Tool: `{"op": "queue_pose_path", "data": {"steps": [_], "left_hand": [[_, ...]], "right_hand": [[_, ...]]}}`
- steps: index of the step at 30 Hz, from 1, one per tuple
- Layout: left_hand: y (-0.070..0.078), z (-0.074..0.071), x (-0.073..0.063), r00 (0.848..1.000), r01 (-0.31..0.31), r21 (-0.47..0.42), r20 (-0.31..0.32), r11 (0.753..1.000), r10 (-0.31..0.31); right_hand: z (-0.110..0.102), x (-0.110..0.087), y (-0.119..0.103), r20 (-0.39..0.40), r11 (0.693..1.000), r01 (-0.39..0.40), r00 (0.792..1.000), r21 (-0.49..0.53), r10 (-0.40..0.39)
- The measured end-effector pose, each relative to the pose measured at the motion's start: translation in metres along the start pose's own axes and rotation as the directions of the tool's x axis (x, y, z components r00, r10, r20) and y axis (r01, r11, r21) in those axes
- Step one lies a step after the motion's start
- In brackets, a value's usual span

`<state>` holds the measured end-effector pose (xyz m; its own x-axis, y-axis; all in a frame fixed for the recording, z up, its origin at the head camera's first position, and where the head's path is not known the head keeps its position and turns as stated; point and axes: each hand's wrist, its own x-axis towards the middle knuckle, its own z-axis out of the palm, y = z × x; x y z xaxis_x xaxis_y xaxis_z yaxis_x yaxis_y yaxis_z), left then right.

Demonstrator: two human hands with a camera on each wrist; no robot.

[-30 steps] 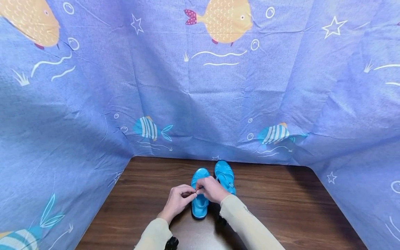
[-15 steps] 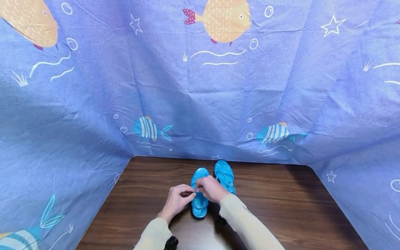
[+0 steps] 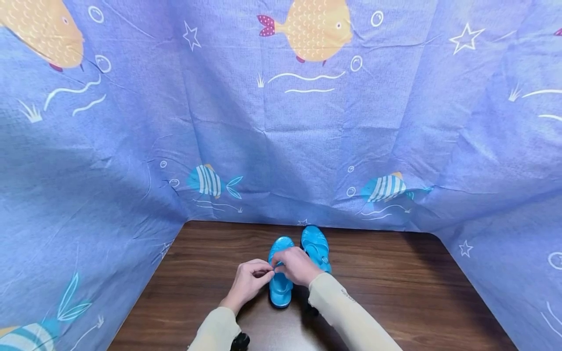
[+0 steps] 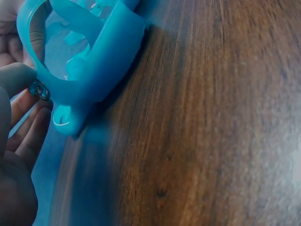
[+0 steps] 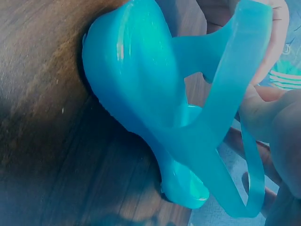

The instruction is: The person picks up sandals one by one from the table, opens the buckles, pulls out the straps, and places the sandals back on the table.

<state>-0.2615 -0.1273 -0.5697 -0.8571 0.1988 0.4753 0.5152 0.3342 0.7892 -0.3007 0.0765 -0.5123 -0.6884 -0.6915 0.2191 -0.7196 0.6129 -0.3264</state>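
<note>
A glossy blue jelly sandal [image 3: 281, 293] stands upright on the table, its toe pointing away from me. Coming in from the left, my left hand [image 3: 248, 282] pinches the small metal buckle [image 4: 39, 90] at the strap's side between thumb and fingers. My right hand [image 3: 299, 266] reaches over the sandal and pinches the blue ankle strap [image 5: 235, 70] close to the buckle. Fingertips of both hands almost meet there. The strap's end is hidden by the fingers. Just right of it stands the matching sandal [image 3: 314, 238], partly covered by my right hand.
The dark wood-grain table [image 3: 395, 282] carries both sandals near its back. A blue fish-print curtain [image 3: 303, 126] hangs around its back and both sides, close behind the right sandal's toe.
My right fingertips have shifted slightly left, toward the left hand at the buckle. The left hand and both sandals stay almost where they were.
</note>
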Motion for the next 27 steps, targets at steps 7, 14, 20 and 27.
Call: {"op": "queue_pose_path", "data": {"steps": [7,14,20,27], "left_hand": [[-0.0021,0.0005,-0.0011,1.0,-0.009,-0.014,-0.007,1.0,0.009],[0.0013,-0.0025,0.0001,0.999,0.037,0.009,0.008,0.999,-0.037],[0.0015,-0.0027,-0.0001,1.0,-0.013,0.029,-0.015,0.999,0.014],[-0.0031,0.0003,-0.0007,0.998,-0.057,0.024,-0.029,0.998,0.058]], "right_hand": [[0.0012,0.0025,-0.0036,0.022,0.999,-0.044,0.999,0.03,0.043],[-0.0018,0.0019,-0.0025,0.039,0.996,-0.065,0.997,0.057,0.063],[-0.002,0.0004,0.0002,0.041,0.995,-0.066,0.997,0.076,0.063],[0.0001,-0.0002,-0.0043,0.015,1.0,-0.007,1.0,-0.003,0.007]]}}
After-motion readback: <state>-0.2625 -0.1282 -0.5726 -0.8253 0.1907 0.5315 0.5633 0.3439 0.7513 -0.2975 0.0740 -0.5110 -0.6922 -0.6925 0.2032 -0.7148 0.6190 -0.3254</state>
